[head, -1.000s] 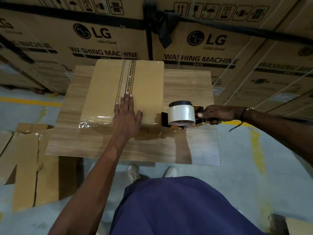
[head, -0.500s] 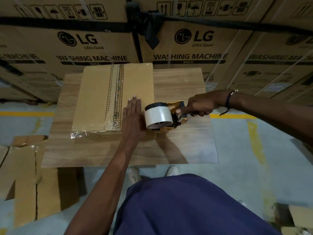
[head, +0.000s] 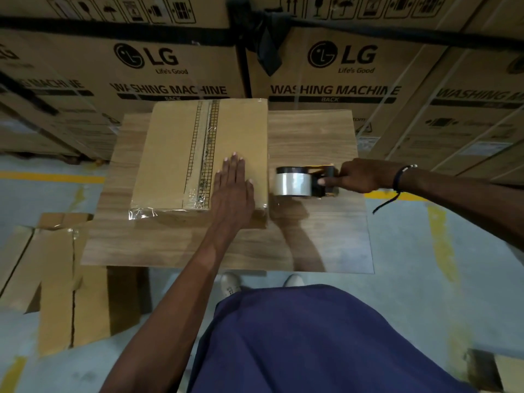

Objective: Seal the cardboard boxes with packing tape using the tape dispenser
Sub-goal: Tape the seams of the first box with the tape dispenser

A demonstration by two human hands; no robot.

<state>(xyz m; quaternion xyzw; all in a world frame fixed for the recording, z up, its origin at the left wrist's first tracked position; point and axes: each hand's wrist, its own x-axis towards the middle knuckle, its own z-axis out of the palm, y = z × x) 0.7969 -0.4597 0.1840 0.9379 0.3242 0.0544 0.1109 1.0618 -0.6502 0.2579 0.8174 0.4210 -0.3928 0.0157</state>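
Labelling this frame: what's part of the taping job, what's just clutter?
In the job: cardboard box, tape dispenser, left hand, right hand, wooden table.
Lying about: flattened cardboard, washing machine cartons.

A wood-grain tabletop (head: pixel 317 228) stands on a pale grey concrete floor (head: pixel 419 279) marked with worn yellow lines (head: pixel 438 239). Behind the tabletop rises a wall of large brown cartons (head: pixel 175 66) printed "LG Life's Good" and "WASHING MACHINE BACK", bound by black straps (head: pixel 113 25) knotted above the gap between two of them. Left of the tabletop, flattened cardboard sheets (head: pixel 54 279) lie on the floor. The light is dim and warm.
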